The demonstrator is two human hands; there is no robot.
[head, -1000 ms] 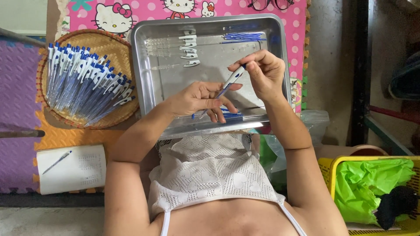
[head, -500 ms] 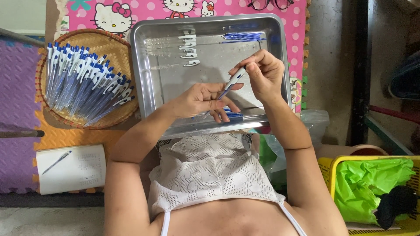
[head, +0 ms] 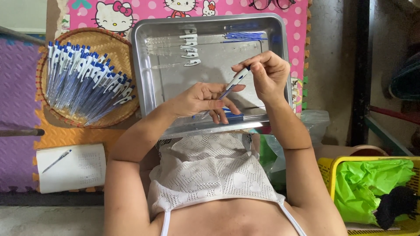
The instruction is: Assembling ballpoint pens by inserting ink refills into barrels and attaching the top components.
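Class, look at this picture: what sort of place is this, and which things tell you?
Probably a home floor used for piecework pen assembly: foam play mats cover the floor, a woven basket holds finished pens, and a metal tray holds pen parts.

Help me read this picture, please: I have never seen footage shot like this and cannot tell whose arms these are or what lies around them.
There is no machine here. A camera worn on a person's head looks down at their own two bare hands. The left hand and the right hand together hold one white and blue ballpoint pen above a shiny rectangular metal tray. In the tray lie white pen clips and thin blue ink refills. To the left, a round woven basket holds many finished blue and white pens. Below it lies a white notebook with a pen on it. At lower right stands a yellow plastic basket with green cloth.
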